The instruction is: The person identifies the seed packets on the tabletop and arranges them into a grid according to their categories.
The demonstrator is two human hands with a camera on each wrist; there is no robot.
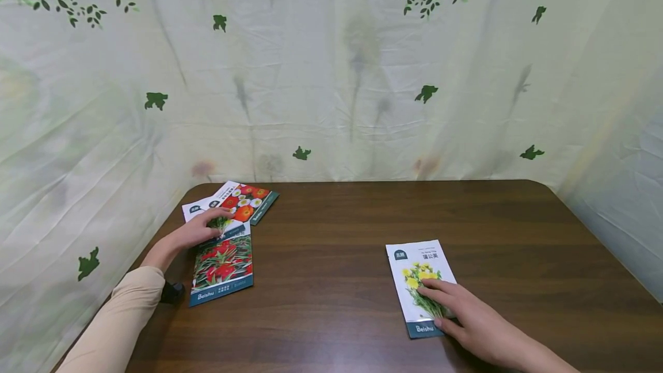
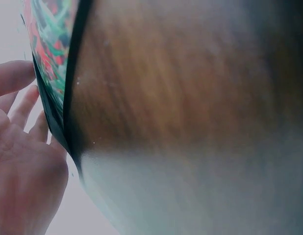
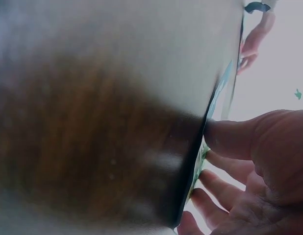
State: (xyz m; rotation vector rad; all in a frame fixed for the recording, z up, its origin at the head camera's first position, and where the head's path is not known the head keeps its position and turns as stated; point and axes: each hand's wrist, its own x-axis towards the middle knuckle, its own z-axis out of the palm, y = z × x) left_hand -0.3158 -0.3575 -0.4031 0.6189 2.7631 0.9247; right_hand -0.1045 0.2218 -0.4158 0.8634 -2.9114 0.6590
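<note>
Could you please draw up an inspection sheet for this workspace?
Surface: brown wood-grain table.
Job's things: red-flower packet, orange-and-white-flower packet and partly hidden white packet overlap at the left; yellow-flower packet lies apart at the right.
Clutter: nothing seen.
Grippers: left hand rests on the white packet; right hand touches the yellow-flower packet, thumb near its lower end. A dark item shows by the left wrist, too unclear to identify.
Cables: nothing seen.
Surroundings: pale cloth with printed green leaves behind the table and at both sides.
</note>
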